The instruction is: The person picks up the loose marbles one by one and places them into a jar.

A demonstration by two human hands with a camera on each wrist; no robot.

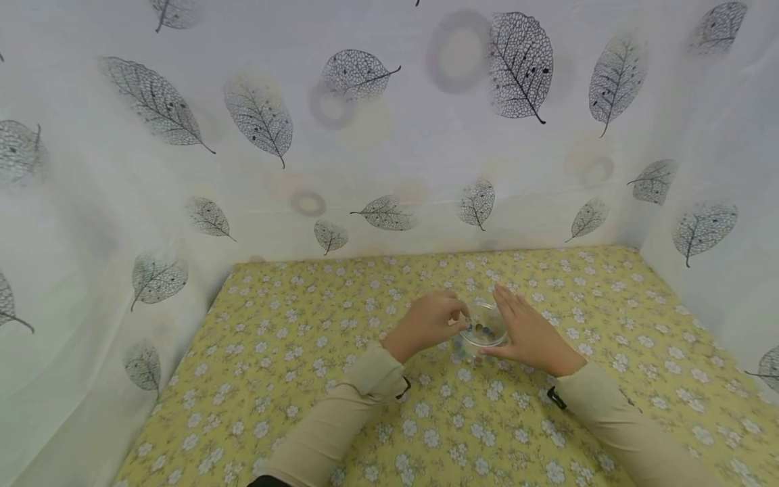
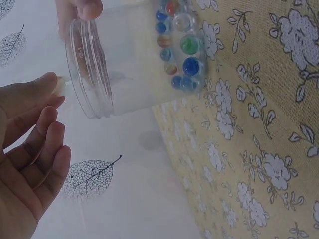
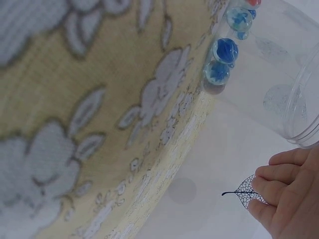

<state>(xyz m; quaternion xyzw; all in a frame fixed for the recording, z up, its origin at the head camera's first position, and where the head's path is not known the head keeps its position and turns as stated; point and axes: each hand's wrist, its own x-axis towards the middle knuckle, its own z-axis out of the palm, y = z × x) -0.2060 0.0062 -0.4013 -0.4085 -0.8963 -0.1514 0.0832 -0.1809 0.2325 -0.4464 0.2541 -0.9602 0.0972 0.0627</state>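
Observation:
A clear plastic jar (image 1: 487,325) with a ridged rim stands upright on the cloth. Several glass marbles (image 2: 189,45), blue, green, clear and reddish, lie along its bottom. My left hand (image 1: 433,321) is at the left edge of the jar's mouth. Its thumb and forefinger pinch a small pale marble (image 2: 61,87), mostly hidden by the fingertips; the other fingers curl loosely. On the jar's right side, my right hand (image 1: 526,335) holds it near the rim, thumb on the near side and fingers stretched along the far side. Those fingers (image 3: 281,174) show beside the rim in the right wrist view.
A yellow cloth with white flowers (image 1: 292,379) covers the table. White curtains printed with dark leaves (image 1: 389,135) hang behind the table and at both sides. Beige sleeves (image 1: 341,419) cover both forearms, with a dark strap at each wrist.

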